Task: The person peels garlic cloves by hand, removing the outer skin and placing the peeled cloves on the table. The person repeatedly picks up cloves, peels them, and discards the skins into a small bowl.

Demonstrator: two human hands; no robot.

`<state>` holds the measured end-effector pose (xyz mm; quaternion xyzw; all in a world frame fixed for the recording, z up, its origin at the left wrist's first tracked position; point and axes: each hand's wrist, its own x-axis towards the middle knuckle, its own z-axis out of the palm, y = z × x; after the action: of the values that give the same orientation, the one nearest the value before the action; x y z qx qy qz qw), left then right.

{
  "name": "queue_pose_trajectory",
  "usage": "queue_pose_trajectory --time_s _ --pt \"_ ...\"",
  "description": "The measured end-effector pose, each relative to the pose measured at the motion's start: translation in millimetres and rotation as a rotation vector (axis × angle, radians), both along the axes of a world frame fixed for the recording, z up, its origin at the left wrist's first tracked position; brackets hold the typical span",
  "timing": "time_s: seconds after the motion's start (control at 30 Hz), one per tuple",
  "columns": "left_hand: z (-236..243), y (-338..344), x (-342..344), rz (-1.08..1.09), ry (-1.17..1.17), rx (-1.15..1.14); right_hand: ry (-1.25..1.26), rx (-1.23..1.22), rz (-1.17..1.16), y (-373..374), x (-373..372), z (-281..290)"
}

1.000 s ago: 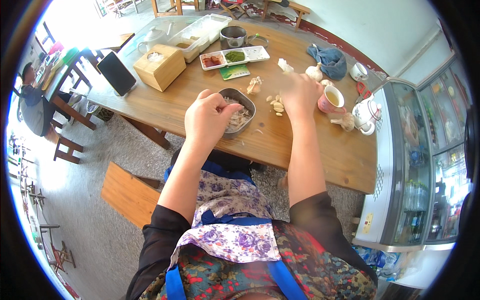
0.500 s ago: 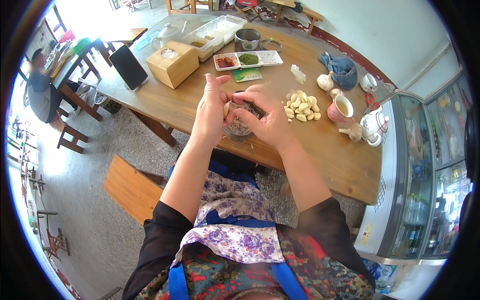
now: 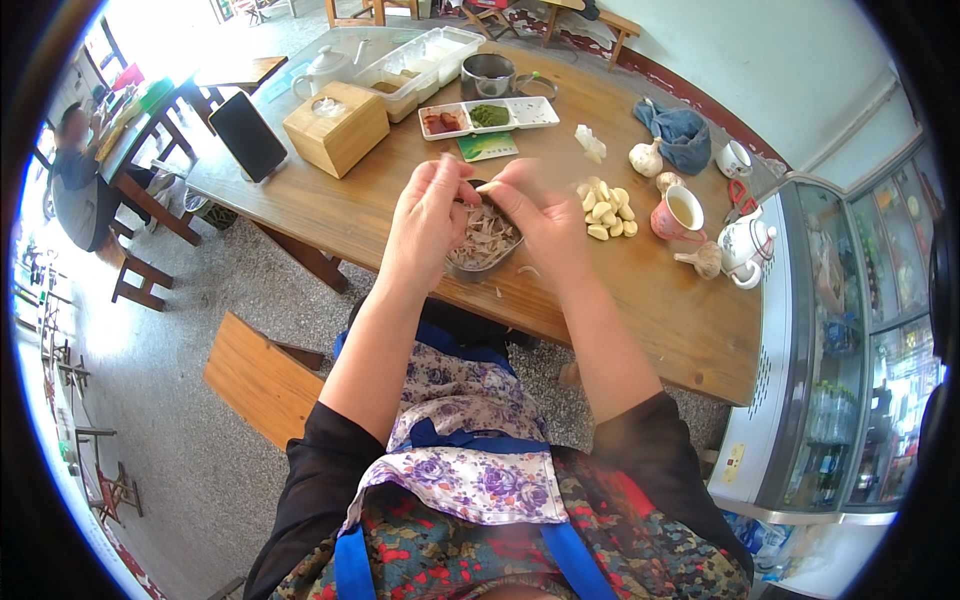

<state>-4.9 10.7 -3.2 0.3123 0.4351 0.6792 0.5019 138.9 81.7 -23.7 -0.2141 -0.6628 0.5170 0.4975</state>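
Note:
Both hands are raised over a metal bowl (image 3: 482,272) at the table's near edge, which holds papery garlic skins (image 3: 486,238). My left hand (image 3: 428,212) is closed with its fingertips pinched; what they grip, if anything, is too small to make out. Close beside it, my right hand (image 3: 540,212) pinches a pale piece that looks like a garlic clove (image 3: 488,187) between thumb and fingers. Just right of that hand lies a pile of peeled garlic cloves (image 3: 607,210). Whole garlic bulbs (image 3: 646,157) sit farther right, one of them near the pink cup (image 3: 677,214).
A white teapot (image 3: 744,248), red-handled scissors (image 3: 738,198) and a blue cloth (image 3: 680,138) stand at the right. Toward the back are a sectioned dish (image 3: 489,117), a metal mug (image 3: 488,76), a wooden tissue box (image 3: 336,130) and a propped phone (image 3: 248,136). A glass-door fridge (image 3: 825,350) adjoins the table.
My hands have drawn slightly apart and up, uncovering more of the skins in the bowl. The clove seen at my left fingers earlier no longer shows there; a pale piece shows at my right thumb.

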Motion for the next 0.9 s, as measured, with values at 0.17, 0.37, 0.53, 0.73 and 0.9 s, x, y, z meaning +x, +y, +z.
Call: queue_pose_trajectory --time_s 0.17,0.37,0.53,0.73,0.9 --pt "-0.8 -5.7 -3.5 -0.101 -0.117 -0.018 0.122 -0.056 0.034 -3.8 -1.2 7.8" --pt "0.2 -6.9 -3.7 0.003 0.04 0.002 -0.03 0.091 -0.053 -5.1 -2.9 8.8" --pt "-14.6 -4.8 3.4 0.263 0.624 0.144 -0.266 0.64 -0.238 2.1 -1.3 1.2" --pt "-7.9 -8.2 0.9 0.175 0.49 0.057 -0.183 0.484 -0.175 0.2 -3.0 -1.0" --pt "-2.9 -9.7 -2.8 0.116 0.532 -0.019 -0.199 0.536 -0.141 2.7 -2.2 -2.8"
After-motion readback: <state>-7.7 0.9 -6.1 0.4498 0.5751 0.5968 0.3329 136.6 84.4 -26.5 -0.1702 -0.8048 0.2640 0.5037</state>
